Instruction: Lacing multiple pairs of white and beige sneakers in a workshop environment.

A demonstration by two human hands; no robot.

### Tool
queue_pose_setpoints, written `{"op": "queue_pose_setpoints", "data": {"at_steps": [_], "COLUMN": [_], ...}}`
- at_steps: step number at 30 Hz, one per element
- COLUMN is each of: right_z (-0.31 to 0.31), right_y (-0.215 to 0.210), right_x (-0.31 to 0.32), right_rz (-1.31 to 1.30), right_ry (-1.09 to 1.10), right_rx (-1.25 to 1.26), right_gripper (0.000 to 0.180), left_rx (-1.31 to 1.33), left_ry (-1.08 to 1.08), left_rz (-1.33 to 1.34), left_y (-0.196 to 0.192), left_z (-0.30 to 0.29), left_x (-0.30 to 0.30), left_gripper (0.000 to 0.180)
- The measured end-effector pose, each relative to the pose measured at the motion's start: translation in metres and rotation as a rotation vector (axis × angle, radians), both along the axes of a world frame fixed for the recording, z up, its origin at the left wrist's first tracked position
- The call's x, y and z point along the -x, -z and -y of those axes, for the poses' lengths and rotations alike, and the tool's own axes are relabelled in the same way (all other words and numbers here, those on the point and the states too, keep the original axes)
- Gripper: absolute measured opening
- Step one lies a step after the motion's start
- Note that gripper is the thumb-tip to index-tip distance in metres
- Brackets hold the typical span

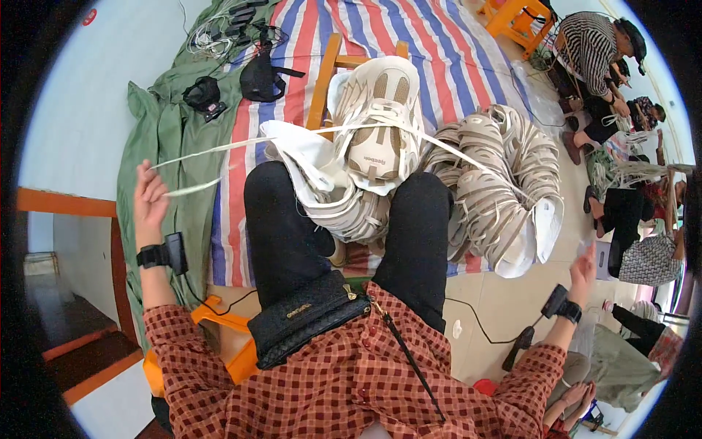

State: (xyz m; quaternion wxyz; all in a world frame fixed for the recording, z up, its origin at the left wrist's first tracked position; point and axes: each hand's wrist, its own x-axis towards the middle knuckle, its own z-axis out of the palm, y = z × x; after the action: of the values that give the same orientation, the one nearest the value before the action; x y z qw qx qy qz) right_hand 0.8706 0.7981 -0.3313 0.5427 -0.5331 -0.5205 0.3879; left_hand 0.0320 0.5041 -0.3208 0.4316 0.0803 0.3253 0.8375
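Note:
A beige and white shoe upper (pixel 373 157) lies toe toward me on a nested stack between my knees, its lace crossing the front. Pale lace ends stretch out to both sides. Away to the left, my left hand (pixel 151 196) is closed on one end of the shoelace (pixel 212 150), and another strand hangs from its fingers. My right hand (pixel 583 274) is raised far to the right with fingers pinched together, slightly smeared by motion. The taut lace runs over the neighbouring shoe uppers (pixel 490 183) toward it; the end at the fingers is hard to make out.
A wooden stool frame (pixel 324 88) stands behind the stack on a striped sheet (pixel 307 29). Black pouches (pixel 261 77) and cables lie far left on green cloth (pixel 168 124). A black bag (pixel 303 318) rests on my lap. Several people (pixel 596 55) sit along the right.

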Motion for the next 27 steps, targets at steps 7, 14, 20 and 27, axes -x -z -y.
{"op": "queue_pose_setpoints", "data": {"at_steps": [7,14,20,27], "right_z": [0.018,0.016,0.046,0.062], "right_y": [0.068,0.061,-0.065,-0.143], "right_x": [-0.147,0.057,0.248,0.168], "right_rz": [-0.799,-0.272,-0.341,0.166], "right_ry": [0.448,-0.062,-0.541,-0.343], "right_rx": [0.094,0.427,0.311,-0.114], "right_gripper": [0.044,0.031,0.024,0.015], "left_rx": [0.075,0.727,0.8,0.138], "left_ry": [-0.386,-0.35,0.04,0.093], "left_rz": [-0.04,-0.317,-1.08,-1.491], "left_y": [0.044,0.033,0.004,-0.023], "left_z": [0.146,0.112,-0.078,-0.238], "left_x": [0.132,0.072,-0.097,-0.245], "left_gripper": [0.022,0.035,0.027,0.019]}}
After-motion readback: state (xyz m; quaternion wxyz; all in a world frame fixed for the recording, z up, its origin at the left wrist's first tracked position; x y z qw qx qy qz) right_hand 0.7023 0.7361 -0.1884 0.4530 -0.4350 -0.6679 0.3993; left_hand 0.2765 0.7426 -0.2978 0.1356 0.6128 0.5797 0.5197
